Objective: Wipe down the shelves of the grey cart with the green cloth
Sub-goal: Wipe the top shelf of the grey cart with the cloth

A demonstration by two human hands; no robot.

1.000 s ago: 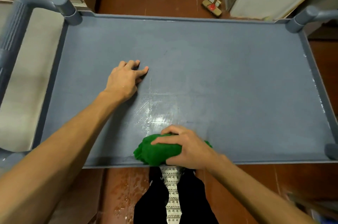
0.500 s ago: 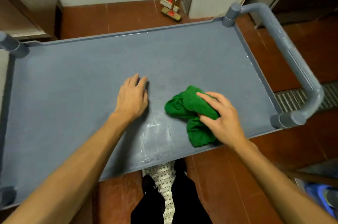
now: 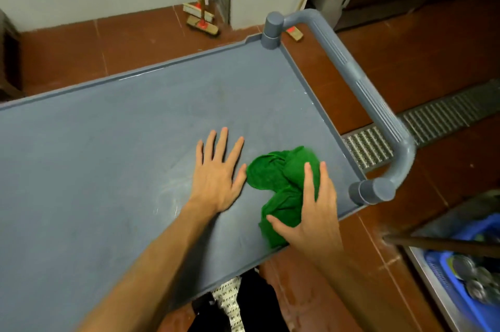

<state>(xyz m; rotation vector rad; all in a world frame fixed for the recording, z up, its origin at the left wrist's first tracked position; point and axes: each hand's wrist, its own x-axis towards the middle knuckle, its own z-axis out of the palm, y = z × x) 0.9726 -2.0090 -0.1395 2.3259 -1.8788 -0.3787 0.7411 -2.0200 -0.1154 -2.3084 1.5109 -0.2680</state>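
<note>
The left hand [image 3: 216, 177] is laid flat on the grey cart's top shelf [image 3: 108, 142], fingers straight and spread. Just beside its thumb, the crumpled green cloth [image 3: 278, 182] is pressed to the shelf under the right hand [image 3: 313, 215], whose fingers are extended.

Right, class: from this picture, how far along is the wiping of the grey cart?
Done: wet streaks on the top shelf, near edge. In hand: right hand presses the green cloth by the handle, left hand flat. Left: the dull far side; lower shelves unseen.
</note>
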